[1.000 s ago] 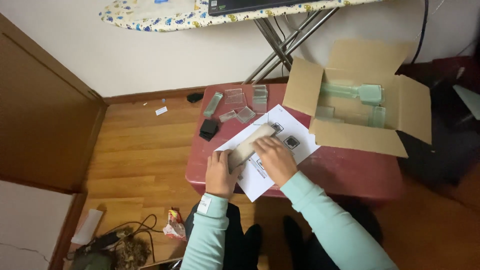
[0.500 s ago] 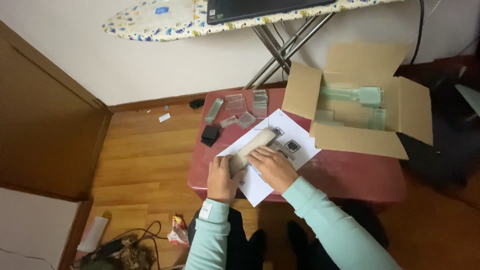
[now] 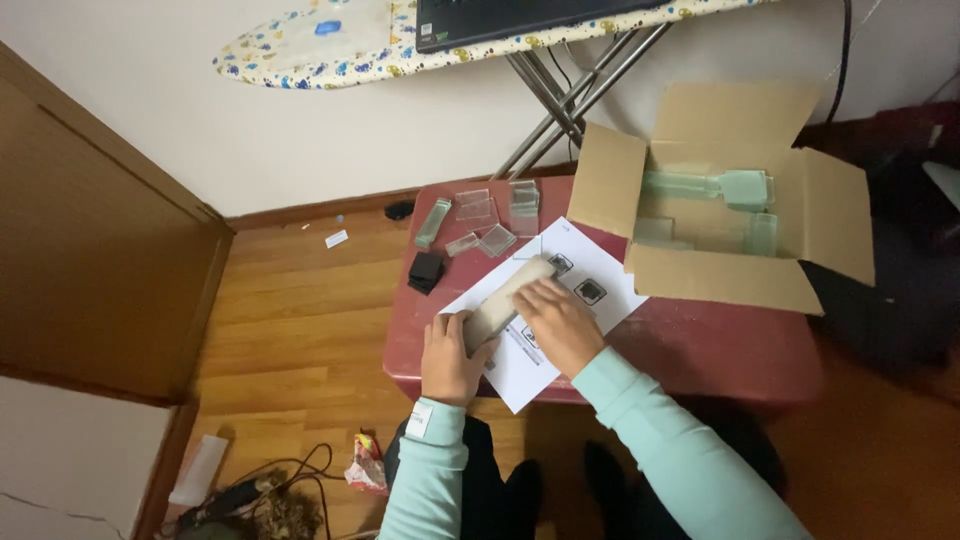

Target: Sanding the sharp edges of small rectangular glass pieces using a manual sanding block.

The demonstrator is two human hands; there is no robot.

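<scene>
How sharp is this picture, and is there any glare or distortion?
Head view: soft, even indoor light, no harsh glare; the left hand and right hand on the long pale block look slightly soft; the ironing board curves from wide-angle distortion.

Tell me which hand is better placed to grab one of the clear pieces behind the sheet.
Probably the right hand. It lies flat on the sheet beside the long block, nearer the clear pieces. The left hand grips the block's near end and would have to let go first.
</scene>
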